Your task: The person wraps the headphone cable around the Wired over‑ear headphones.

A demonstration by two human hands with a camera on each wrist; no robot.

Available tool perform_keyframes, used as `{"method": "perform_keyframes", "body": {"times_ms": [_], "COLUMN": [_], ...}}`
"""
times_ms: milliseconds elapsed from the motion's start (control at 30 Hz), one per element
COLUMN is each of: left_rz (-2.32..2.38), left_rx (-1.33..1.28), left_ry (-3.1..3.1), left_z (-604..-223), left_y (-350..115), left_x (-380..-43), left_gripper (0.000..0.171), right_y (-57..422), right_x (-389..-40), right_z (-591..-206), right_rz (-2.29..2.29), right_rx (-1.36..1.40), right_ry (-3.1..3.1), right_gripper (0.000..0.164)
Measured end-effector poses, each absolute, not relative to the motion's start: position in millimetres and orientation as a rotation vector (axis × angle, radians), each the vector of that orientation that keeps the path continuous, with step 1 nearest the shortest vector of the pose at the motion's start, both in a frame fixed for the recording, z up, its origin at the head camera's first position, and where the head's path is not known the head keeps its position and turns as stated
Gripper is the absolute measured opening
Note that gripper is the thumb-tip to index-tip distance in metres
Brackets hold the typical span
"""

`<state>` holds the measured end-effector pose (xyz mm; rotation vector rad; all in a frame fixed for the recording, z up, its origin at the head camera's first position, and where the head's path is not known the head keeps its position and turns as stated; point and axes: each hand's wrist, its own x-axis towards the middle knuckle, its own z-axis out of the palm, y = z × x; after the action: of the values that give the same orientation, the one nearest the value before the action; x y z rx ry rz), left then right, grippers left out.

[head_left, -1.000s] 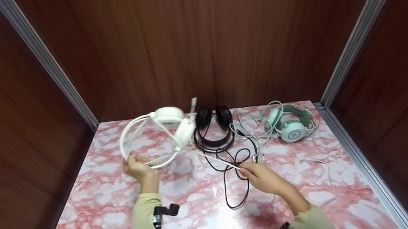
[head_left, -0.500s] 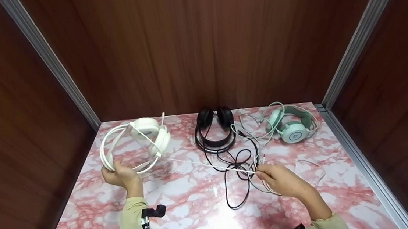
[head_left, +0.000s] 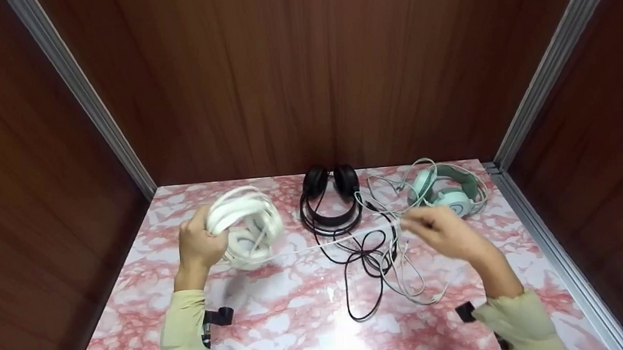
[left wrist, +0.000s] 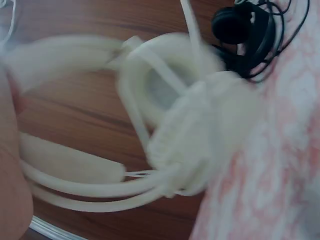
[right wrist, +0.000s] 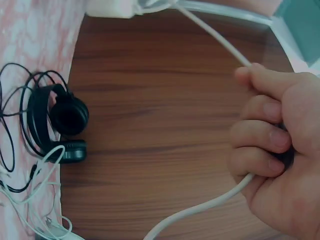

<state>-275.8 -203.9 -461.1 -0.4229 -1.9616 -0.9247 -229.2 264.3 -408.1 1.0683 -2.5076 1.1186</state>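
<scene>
a wood-panelled booth (head_left: 302,74) encloses the pink-and-white marbled tabletop (head_left: 280,335). at 10 o'clock from the tabletop's middle, the left hand (head_left: 197,238) grips the white over-ear headset (head_left: 241,207) by its headband, holding it up. the right hand (head_left: 445,231), towards 2 o'clock, has its fingers curled round the headset's white cable (head_left: 320,246), which runs between the two hands.

half a second ago the headset's ear cups pointed to 1 o'clock; now it has been turned, though blur makes its exact tilt hard to judge. the right hand has moved towards 12 o'clock, and now overlaps the mint-green headphones (head_left: 461,176) in the head view. these lie at 2 o'clock; the black headphones (head_left: 333,219) at 12, black cable (head_left: 347,290) trailing to 6. a round emblem (head_left: 457,209) on a mint-green ear cup is too small to read.
</scene>
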Motion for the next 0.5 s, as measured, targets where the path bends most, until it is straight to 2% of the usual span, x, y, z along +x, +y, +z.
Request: {"method": "perform_keyframes", "body": {"times_ms": [133,333,500], "left_rz": [-1.102,-1.350,-1.602], "left_rx": [-0.684,-0.861,-1.044], "left_ry": [-2.000,-2.115,-2.087], "left_z": [-445.5,-421.5,-434.2], "left_y": [-195.3,-167.8,-156.7], "left_x": [-267.2,-236.0,-239.4], "left_gripper": [0.030,0.033,0.033], "right_y": [263.9,262.0,257.8], "right_x": [-248.9,-271.7,-285.3], "right_z": [-399.5,-386.6,-381.4], "right_rz": [1.140,1.103,1.101], "right_rx": [0.955,0.824,0.796], "right_ry": [-2.313,-2.193,-2.232], "right_gripper": [0.012,0.012,0.007]}}
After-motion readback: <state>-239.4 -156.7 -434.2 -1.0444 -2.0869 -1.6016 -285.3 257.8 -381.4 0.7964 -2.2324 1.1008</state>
